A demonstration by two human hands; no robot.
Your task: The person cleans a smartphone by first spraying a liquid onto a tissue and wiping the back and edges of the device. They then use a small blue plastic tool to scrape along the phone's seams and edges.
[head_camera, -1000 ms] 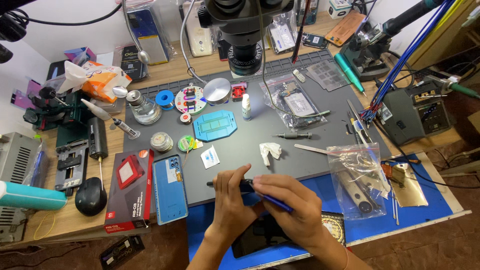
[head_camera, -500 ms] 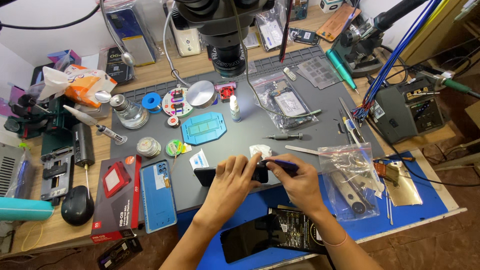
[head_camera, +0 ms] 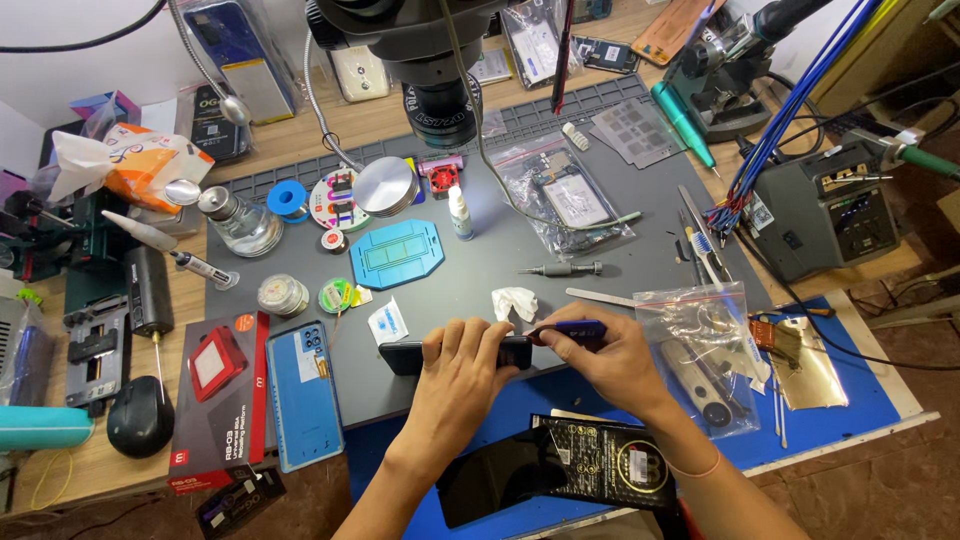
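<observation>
The left hand (head_camera: 462,368) is gripping a dark phone (head_camera: 440,355), holding it on edge on the grey mat (head_camera: 480,270) at the bench's front. The right hand (head_camera: 608,355) is pinching a blue-handled tool (head_camera: 565,330), tip touching the phone's right end. A white tissue (head_camera: 513,301) is lying just behind, a blue phone (head_camera: 303,392) off to the left.

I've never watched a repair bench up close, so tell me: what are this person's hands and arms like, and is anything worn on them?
Both are bare: no gloves and no sleeves in view on either forearm. The left hand shows no ring or watch. The right hand has a thin pinkish band around the wrist. No other markings show.
</observation>
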